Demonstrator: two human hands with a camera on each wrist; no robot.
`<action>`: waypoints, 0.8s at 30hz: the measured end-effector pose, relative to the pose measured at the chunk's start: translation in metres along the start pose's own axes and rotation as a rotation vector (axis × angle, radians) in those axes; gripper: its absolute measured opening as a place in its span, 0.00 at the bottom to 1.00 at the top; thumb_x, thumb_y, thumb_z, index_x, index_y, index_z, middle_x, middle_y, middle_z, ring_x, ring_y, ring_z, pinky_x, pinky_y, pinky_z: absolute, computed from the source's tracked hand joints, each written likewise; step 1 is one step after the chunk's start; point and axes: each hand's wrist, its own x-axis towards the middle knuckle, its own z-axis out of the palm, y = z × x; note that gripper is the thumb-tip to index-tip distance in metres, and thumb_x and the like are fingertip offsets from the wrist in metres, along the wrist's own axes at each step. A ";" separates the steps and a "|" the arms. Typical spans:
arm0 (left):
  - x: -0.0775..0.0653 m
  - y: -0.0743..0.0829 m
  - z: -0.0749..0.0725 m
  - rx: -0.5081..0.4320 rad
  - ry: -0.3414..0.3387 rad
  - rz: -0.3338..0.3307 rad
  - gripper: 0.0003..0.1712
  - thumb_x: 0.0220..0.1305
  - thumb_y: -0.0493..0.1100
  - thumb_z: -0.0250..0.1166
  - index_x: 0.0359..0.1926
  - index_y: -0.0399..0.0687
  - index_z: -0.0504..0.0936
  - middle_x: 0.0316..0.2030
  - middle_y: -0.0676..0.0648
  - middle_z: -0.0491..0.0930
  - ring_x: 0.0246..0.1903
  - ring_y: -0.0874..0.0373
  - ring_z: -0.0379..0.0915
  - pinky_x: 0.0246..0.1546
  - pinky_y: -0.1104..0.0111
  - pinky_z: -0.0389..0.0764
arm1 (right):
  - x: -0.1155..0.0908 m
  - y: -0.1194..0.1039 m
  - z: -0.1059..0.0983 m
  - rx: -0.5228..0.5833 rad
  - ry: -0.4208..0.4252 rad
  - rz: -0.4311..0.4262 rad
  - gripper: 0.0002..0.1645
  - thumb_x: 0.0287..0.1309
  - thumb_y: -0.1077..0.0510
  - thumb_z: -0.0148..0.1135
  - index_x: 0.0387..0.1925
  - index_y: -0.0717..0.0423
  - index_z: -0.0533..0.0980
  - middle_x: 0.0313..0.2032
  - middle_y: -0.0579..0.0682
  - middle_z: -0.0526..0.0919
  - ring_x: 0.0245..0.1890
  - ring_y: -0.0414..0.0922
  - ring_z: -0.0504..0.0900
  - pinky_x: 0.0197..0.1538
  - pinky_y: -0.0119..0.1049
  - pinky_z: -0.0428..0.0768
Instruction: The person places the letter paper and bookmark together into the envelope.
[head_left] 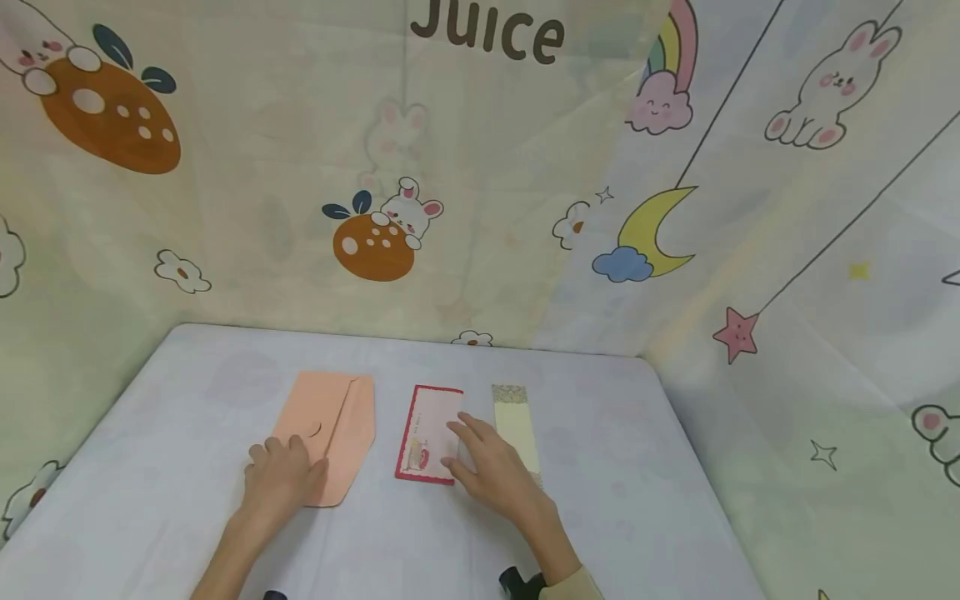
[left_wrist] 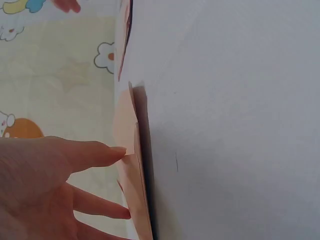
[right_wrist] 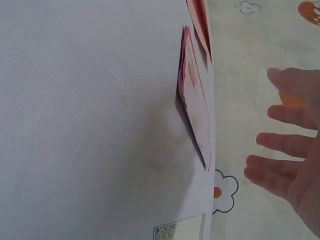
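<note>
A peach envelope (head_left: 318,400) lies on the white table with its flap side up and its pointed flap toward the right. My left hand (head_left: 279,475) rests its fingers on the lower part of this envelope; in the left wrist view, the thumb and fingers touch the peach paper (left_wrist: 134,185) without curling round it. To the right is a folded pink card (head_left: 437,412) with a red scalloped border and a small picture. Above its right edge hovers my right hand (head_left: 495,471), fingers spread and holding nothing. The right wrist view shows the card (right_wrist: 195,105) standing slightly ajar, apart from the fingers.
A pale yellow paper strip (head_left: 513,425) with a patterned top band lies right of the card, its lower part behind the right hand. The white table (head_left: 615,500) meets a printed cloth backdrop (head_left: 480,167) at its far edge. A black object (head_left: 517,583) shows by the right wrist.
</note>
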 end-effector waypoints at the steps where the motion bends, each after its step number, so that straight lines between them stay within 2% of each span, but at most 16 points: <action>1: 0.000 0.001 0.000 -0.002 -0.001 -0.005 0.25 0.66 0.47 0.67 0.30 0.27 0.71 0.25 0.33 0.66 0.30 0.35 0.66 0.25 0.53 0.70 | 0.001 -0.001 0.001 0.002 -0.014 0.001 0.32 0.66 0.47 0.68 0.68 0.50 0.73 0.71 0.54 0.73 0.70 0.51 0.74 0.63 0.48 0.79; 8: 0.002 0.002 -0.001 -0.028 -0.019 -0.030 0.25 0.66 0.47 0.67 0.31 0.26 0.71 0.26 0.31 0.66 0.33 0.32 0.65 0.28 0.50 0.70 | 0.013 -0.014 0.013 0.013 -0.140 0.021 0.26 0.68 0.48 0.67 0.64 0.49 0.77 0.68 0.51 0.77 0.68 0.49 0.76 0.65 0.46 0.78; 16: 0.001 0.000 -0.005 -0.042 -0.022 -0.014 0.24 0.67 0.47 0.67 0.30 0.28 0.71 0.25 0.33 0.66 0.32 0.34 0.65 0.27 0.52 0.69 | 0.032 -0.035 0.026 0.017 -0.172 -0.064 0.18 0.67 0.53 0.67 0.57 0.51 0.81 0.60 0.47 0.84 0.61 0.42 0.82 0.60 0.36 0.81; 19: 0.002 0.001 -0.005 -0.038 -0.030 -0.022 0.24 0.67 0.47 0.67 0.30 0.28 0.72 0.25 0.33 0.66 0.32 0.34 0.65 0.27 0.52 0.69 | 0.041 -0.044 0.029 0.016 -0.208 -0.084 0.18 0.68 0.52 0.67 0.57 0.52 0.82 0.60 0.46 0.85 0.61 0.40 0.82 0.61 0.34 0.79; 24: 0.002 0.002 -0.004 -0.023 -0.024 -0.024 0.24 0.66 0.47 0.68 0.31 0.27 0.72 0.26 0.31 0.67 0.32 0.33 0.66 0.27 0.52 0.70 | 0.052 -0.056 0.035 -0.035 -0.270 -0.093 0.22 0.68 0.49 0.68 0.60 0.50 0.81 0.64 0.46 0.81 0.66 0.41 0.78 0.66 0.36 0.75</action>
